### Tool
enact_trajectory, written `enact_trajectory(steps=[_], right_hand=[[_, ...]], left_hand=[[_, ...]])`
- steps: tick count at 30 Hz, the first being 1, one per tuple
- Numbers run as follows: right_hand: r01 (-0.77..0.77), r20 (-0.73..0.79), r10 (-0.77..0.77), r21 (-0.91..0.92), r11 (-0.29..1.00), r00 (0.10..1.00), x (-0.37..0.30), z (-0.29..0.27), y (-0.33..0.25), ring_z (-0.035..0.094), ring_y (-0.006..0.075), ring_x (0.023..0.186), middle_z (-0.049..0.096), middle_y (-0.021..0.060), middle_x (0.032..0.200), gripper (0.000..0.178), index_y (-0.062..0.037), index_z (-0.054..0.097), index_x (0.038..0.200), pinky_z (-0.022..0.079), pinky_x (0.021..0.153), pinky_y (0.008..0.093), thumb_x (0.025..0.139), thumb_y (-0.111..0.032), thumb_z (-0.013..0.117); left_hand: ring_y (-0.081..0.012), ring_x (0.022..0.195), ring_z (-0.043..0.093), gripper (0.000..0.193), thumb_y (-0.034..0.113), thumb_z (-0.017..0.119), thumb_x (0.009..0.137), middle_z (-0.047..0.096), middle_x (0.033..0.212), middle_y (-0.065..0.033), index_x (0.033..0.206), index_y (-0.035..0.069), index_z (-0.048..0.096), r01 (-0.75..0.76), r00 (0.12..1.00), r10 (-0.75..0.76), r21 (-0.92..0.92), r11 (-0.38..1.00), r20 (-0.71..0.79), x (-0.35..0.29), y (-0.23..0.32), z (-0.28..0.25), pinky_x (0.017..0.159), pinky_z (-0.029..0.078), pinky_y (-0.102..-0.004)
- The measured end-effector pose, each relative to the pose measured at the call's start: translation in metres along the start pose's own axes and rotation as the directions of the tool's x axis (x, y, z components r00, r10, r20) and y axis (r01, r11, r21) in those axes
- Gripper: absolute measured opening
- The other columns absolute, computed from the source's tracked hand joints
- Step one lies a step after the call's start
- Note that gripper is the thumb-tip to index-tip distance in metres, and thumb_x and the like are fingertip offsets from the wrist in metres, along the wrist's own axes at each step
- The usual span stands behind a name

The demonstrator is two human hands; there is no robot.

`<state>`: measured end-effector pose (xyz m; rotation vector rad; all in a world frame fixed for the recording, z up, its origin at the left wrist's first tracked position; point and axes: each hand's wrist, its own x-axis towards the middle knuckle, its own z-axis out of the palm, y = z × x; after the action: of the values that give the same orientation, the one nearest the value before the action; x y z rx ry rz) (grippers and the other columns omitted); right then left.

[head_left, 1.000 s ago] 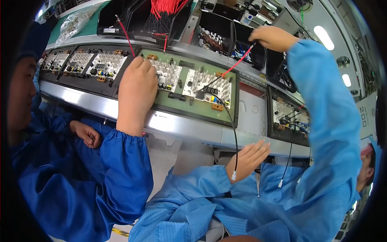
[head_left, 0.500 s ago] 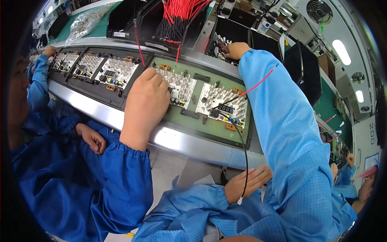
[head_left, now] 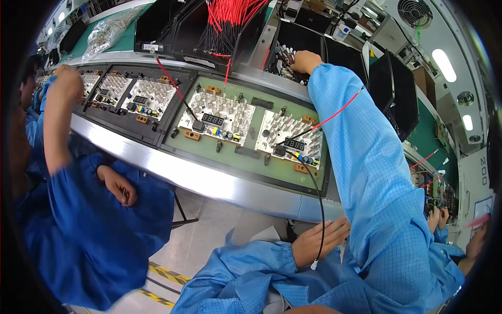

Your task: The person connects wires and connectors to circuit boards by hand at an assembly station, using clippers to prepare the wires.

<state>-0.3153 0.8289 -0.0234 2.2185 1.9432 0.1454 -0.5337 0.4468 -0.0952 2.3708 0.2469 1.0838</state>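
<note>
My right hand [head_left: 307, 62] reaches across the line into a black bin, fingers curled against a heap of small wired parts [head_left: 285, 55]; the fingertips are hidden, so what they grip cannot be made out. Low in front of me, my left hand [head_left: 320, 242] is held with its fingers straight and nothing in them. A white circuit board [head_left: 269, 134] with a dark digit display lies below my right forearm on a green carrier plate [head_left: 209, 152]. From that board a red wire [head_left: 340, 111] rises over my right sleeve, and a black wire [head_left: 321, 199] hangs across my left hand.
A second board [head_left: 238, 123] shares the green plate, with a red-and-black wire on it. Several more boards sit in dark carriers to the left. Red wires [head_left: 235, 15] fill a black bin behind. A co-worker's dark blue sleeve [head_left: 89, 209] and raised hand [head_left: 65, 86] are at left.
The co-worker's hand has left the second board and swung left, uncovering a black piece with a wire on it. My right hand has shifted slightly in the bin; my left hand has barely moved.
</note>
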Motion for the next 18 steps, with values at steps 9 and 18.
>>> enact_trajectory(steps=[9, 18], right_hand=[[-0.185, 0.199, 0.04, 0.795, 0.578, 0.979, 0.013, -0.021, 0.028, 0.04, 0.0104, 0.045, 0.044, 0.0018, 0.052, 0.036, -0.0083, 0.048, 0.06, 0.028, 0.039, 0.0263, 0.088, -0.031, 0.046], [-0.143, 0.135, 0.098, 0.987, 0.072, 0.986, -0.044, -0.061, 0.048, 0.032, 0.0067, 0.045, 0.037, -0.0036, 0.056, 0.024, -0.0139, 0.039, 0.074, 0.022, 0.039, 0.0213, 0.091, -0.029, 0.036]], left_hand=[[-0.0141, 0.124, 0.045, 0.033, 0.008, 0.054, 0.079, 0.052, 0.131, -0.0017, 0.111, 0.01, 0.061, 0.031, 1.0, -0.031, -0.009, 0.999, -0.008, 0.009, 0.009, -0.013, 0.099, 0.031, -0.0314], [-0.0169, 0.127, 0.04, 0.033, 0.01, 0.059, 0.076, 0.044, 0.139, -0.0013, 0.109, 0.01, 0.061, -0.022, 0.999, 0.019, 0.078, 0.997, 0.043, 0.0, 0.021, -0.009, 0.102, 0.027, -0.0341]])
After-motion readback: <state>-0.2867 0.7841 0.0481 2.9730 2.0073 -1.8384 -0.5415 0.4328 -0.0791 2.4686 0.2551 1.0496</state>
